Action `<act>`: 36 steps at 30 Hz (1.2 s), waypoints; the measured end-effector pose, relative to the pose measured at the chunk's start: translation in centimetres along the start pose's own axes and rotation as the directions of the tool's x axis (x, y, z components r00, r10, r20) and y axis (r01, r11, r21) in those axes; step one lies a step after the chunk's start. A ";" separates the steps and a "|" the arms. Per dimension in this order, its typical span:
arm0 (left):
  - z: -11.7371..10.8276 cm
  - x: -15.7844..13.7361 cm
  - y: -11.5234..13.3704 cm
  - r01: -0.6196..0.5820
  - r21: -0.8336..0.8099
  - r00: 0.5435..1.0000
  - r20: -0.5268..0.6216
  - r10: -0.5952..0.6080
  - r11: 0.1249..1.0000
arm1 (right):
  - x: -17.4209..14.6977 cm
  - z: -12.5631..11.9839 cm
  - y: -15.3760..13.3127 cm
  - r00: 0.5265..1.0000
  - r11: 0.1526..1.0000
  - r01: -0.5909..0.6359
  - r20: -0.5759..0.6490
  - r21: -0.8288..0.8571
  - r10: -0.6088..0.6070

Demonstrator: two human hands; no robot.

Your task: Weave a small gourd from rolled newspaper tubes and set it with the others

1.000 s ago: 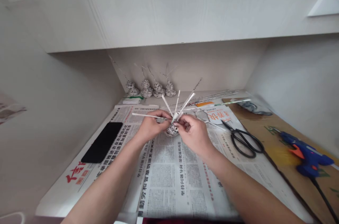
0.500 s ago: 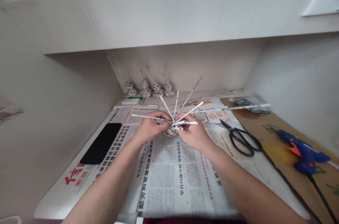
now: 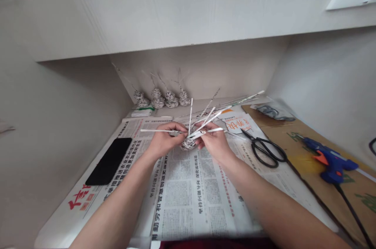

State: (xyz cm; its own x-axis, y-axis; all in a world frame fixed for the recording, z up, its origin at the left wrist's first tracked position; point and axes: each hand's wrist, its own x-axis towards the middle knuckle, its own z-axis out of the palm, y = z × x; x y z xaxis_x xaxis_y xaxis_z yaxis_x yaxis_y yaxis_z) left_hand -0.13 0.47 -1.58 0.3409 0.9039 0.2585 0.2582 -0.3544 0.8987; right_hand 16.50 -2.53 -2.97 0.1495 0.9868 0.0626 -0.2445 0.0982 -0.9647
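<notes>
Both hands pinch the woven paper piece over newspaper, scissors near.

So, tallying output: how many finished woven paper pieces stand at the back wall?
4, in a row against the back wall: first piece, second, third, fourth. More may be hidden.

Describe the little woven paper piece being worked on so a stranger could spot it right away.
On the newspaper covering the desk, find the left hand and right hand. Between them sits a woven paper piece; unlike the four finished ones by the back wall, long white paper sticks fan out from it.
</notes>
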 end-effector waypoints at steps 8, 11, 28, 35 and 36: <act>0.0 0.2 -0.2 -0.011 -0.006 1.000 -0.019 0.011 1.000 | -0.3 0.1 0.0 0.971 0.964 0.236 -0.056 0.126 -0.230; 0.0 0.2 -0.2 -0.026 0.008 1.000 -0.013 0.026 1.000 | 0.0 -0.1 -0.1 0.965 0.960 0.255 -0.097 0.118 -0.244; 0.6 -0.4 0.6 -0.452 0.319 0.846 -0.145 0.514 0.833 | -0.6 -0.2 -0.7 0.985 0.987 0.154 0.077 0.041 -0.157; 0.4 -1.1 1.0 -0.555 0.346 0.752 -0.181 0.634 0.757 | -1.6 0.4 -1.3 0.964 0.959 0.257 0.042 0.117 -0.264; 0.4 -1.1 1.0 -0.553 0.342 0.752 -0.187 0.632 0.759 | -1.6 0.5 -1.3 0.960 0.956 0.270 0.040 0.115 -0.276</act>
State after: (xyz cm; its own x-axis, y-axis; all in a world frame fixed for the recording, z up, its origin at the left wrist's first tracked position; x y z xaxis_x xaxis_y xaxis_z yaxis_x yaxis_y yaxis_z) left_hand 0.14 -1.01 -1.15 0.2506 0.5006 0.8286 0.3170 -0.8512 0.4184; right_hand 16.12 -4.15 -1.74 0.1727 0.9258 0.3363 -0.3034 0.3748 -0.8761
